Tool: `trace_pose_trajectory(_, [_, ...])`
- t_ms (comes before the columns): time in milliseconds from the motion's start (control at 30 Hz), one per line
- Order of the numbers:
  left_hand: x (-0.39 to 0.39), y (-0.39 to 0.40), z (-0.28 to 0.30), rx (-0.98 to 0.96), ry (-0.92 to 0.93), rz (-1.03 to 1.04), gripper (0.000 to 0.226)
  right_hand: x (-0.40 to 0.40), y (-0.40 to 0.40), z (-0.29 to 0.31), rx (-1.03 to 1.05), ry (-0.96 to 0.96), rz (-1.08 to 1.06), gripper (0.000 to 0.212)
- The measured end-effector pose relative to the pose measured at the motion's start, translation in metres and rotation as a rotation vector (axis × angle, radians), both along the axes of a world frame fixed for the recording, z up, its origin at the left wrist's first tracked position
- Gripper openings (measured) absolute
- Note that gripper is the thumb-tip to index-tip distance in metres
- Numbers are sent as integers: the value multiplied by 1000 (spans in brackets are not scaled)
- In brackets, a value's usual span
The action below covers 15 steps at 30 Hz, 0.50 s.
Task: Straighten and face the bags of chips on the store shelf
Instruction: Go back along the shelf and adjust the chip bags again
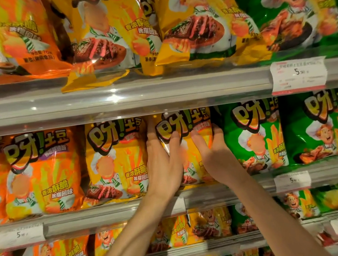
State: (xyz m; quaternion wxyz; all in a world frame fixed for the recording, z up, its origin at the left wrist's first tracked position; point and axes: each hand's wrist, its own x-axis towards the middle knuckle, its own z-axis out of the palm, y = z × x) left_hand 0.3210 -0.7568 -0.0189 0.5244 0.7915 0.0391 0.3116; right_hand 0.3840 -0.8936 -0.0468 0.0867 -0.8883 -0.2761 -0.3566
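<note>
A yellow bag of chips [184,123] stands upright on the middle shelf [110,215], between another yellow bag [114,160] and a green bag [255,138]. My left hand [164,165] grips its left edge, fingers tucked behind that edge and thumb on the front. My right hand [217,158] grips its right edge, thumb on the front and fingers slipped between it and the green bag. Most of the bag's lower half is hidden behind my hands.
Orange bags [43,172] stand further left and more green bags [314,128] to the right. On the upper shelf, two yellow bags [104,33] [197,21] lean forward over the clear rail. A price tag [298,75] hangs there. Lower shelves hold more bags.
</note>
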Motion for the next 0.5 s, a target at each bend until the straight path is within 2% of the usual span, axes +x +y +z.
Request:
trace_pose_trajectory(33, [0, -1, -2, 38, 7, 1, 63, -3, 2, 2, -4, -40, -11, 37])
trace_pose_trajectory(67, [0, 0, -3, 73, 13, 6, 60, -7, 5, 5, 16, -89, -7, 32])
trace_pose_trajectory(167, [5, 3, 0, 118, -27, 29, 52, -10, 12, 12, 72, -218, 45, 32])
trace_pose_trajectory(400, [12, 0, 3, 30, 22, -1, 56, 2, 11, 2, 84, -223, 51, 35])
trace_pose_trajectory(500, [11, -1, 1, 6, 67, 4, 57, 3, 8, 3, 56, -229, 76, 44])
